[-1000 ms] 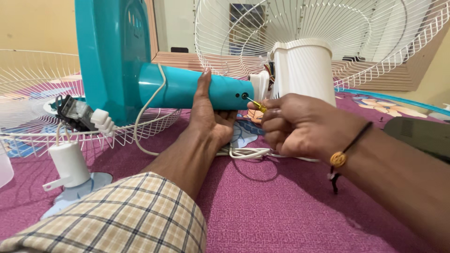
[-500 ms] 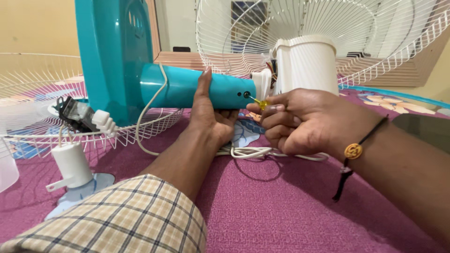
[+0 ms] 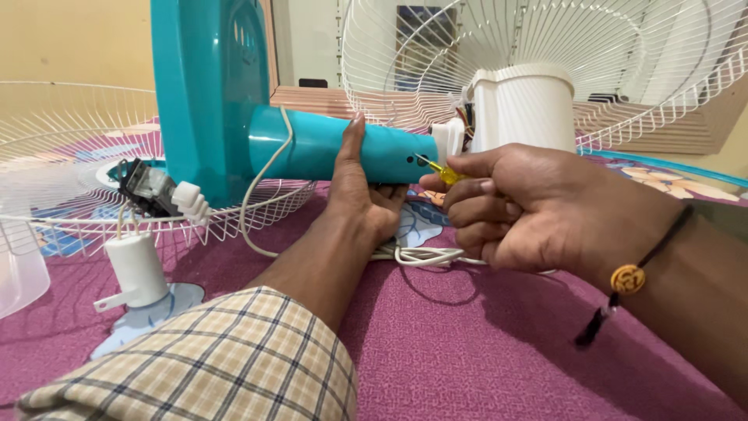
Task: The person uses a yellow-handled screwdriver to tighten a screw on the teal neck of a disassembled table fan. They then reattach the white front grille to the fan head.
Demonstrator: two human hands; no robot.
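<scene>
A teal fan stand lies on its side, its round neck [image 3: 312, 148] running from the flat teal base [image 3: 206, 86] to the white motor housing [image 3: 522, 105]. My left hand [image 3: 360, 195] is wrapped around the neck from below, fingers up over its front. My right hand [image 3: 522, 206] is closed on a small yellow-handled screwdriver [image 3: 442, 171]. Its tip touches a hole near the right end of the neck. A black cord bracelet with a gold bead [image 3: 627, 278] circles my right wrist.
A white wire fan guard [image 3: 78, 164] lies at left, another [image 3: 623, 70] stands behind the motor. A white power cord [image 3: 421, 256] loops under the neck. A black switch part [image 3: 144, 187] and a white cylinder [image 3: 136, 269] sit at left on the purple cloth [image 3: 467, 351].
My right hand has shifted slightly left and up, bringing the screwdriver tip onto the neck's hole. My left hand stays on the neck.
</scene>
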